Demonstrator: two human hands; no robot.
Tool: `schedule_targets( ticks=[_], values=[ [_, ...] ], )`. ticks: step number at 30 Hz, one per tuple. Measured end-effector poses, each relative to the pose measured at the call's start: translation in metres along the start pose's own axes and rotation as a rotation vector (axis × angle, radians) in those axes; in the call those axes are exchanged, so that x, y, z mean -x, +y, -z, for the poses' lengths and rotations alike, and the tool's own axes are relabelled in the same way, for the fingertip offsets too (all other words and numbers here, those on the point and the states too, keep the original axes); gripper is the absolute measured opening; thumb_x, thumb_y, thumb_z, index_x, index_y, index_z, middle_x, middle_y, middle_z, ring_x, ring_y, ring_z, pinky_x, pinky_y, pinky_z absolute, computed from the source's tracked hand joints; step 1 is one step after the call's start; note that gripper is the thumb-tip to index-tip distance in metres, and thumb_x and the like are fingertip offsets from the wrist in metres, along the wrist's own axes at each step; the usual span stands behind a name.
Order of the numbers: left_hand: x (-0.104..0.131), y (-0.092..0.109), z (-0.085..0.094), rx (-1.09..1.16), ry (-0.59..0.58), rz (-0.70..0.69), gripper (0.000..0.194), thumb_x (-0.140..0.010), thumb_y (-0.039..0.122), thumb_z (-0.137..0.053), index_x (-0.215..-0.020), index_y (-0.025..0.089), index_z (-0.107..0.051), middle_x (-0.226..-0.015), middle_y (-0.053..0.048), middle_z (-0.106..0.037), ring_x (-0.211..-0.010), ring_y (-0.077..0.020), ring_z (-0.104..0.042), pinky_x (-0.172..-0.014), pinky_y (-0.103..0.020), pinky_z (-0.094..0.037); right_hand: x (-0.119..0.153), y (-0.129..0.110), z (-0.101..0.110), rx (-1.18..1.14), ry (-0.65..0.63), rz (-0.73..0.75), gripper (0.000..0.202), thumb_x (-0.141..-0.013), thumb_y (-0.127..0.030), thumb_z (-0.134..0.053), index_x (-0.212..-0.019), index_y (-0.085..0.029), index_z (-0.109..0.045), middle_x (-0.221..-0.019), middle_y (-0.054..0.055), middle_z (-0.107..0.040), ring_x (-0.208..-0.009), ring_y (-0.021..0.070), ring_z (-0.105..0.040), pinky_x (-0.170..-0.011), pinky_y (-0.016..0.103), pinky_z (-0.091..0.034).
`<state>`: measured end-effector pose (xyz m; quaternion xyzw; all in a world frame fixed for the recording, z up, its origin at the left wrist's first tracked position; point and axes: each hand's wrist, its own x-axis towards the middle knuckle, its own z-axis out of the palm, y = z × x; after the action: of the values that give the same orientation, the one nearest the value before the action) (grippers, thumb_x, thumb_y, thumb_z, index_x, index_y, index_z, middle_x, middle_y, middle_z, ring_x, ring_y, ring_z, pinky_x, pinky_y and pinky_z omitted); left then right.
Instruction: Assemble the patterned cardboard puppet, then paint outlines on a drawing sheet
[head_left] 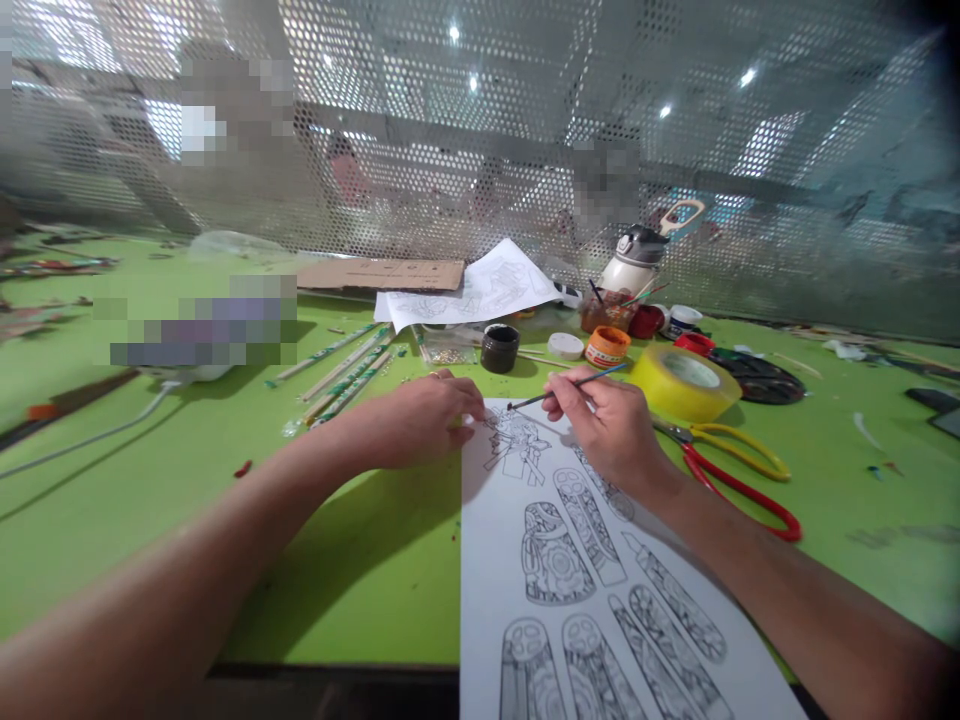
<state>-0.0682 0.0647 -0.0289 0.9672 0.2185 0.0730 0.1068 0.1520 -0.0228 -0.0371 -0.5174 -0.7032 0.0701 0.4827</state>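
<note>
A white sheet of paper (484, 560) with printed black line drawings lies in front of me, its near end past the table's front edge. At its upper left corner my left hand (427, 425) has its fingers bent, thumb and fingertips closed on the paper's edge. My right hand (604, 425) grips a thin paintbrush (600, 374) with a blue handle. The brush's dark tip touches or hovers just over the drawing (517, 442) at the top of the sheet; I cannot tell which.
Beyond the sheet stand a black paint jar (500, 349), an orange paint jar (608, 345) and a white lid (565, 346). Yellow tape (686, 383) and red-and-yellow scissors (739, 480) lie right. Wooden sticks (349, 375) lie left, and a perforated metal screen (450, 150) stands behind.
</note>
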Motion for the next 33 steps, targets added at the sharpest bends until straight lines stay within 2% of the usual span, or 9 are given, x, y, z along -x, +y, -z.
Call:
schedule_targets(
  ticks=[12,20,33],
  values=[
    [0.0004,0.0033,0.0032,0.015,-0.002,-0.003,0.03,-0.085,0.023,-0.049,-0.107,0.019,-0.068,-0.116,-0.007,-0.064,-0.099,-0.0176,-0.059,-0.095,-0.034,-0.043,-0.0009,-0.0024,0.0013,-0.026,0.034,-0.003,0.025,-0.093,-0.031,-0.048,-0.083,-0.014,-0.062,-0.071,0.003,-0.066,-0.059,0.0108,-0.063,-0.058,0.023,-0.054],
    [-0.0002,0.0013,0.0017,0.01,0.005,-0.014,0.029,-0.085,0.022,-0.049,-0.107,0.02,-0.068,-0.115,-0.007,-0.065,-0.099,-0.0175,-0.059,-0.095,-0.033,-0.043,0.0003,-0.0029,0.0002,-0.039,-0.019,-0.062,0.025,-0.092,-0.034,-0.049,-0.082,-0.016,-0.061,-0.068,0.002,-0.066,-0.057,0.0108,-0.062,-0.056,0.023,-0.053],
    [-0.0002,0.002,0.0025,-0.004,-0.006,-0.013,0.028,-0.087,0.023,-0.048,-0.106,0.02,-0.068,-0.115,-0.007,-0.064,-0.099,-0.0174,-0.059,-0.094,-0.033,-0.043,-0.0001,-0.0028,0.0005,-0.019,0.015,-0.022,0.025,-0.093,-0.033,-0.048,-0.082,-0.015,-0.061,-0.069,0.002,-0.066,-0.058,0.011,-0.063,-0.057,0.023,-0.052]
  ],
)
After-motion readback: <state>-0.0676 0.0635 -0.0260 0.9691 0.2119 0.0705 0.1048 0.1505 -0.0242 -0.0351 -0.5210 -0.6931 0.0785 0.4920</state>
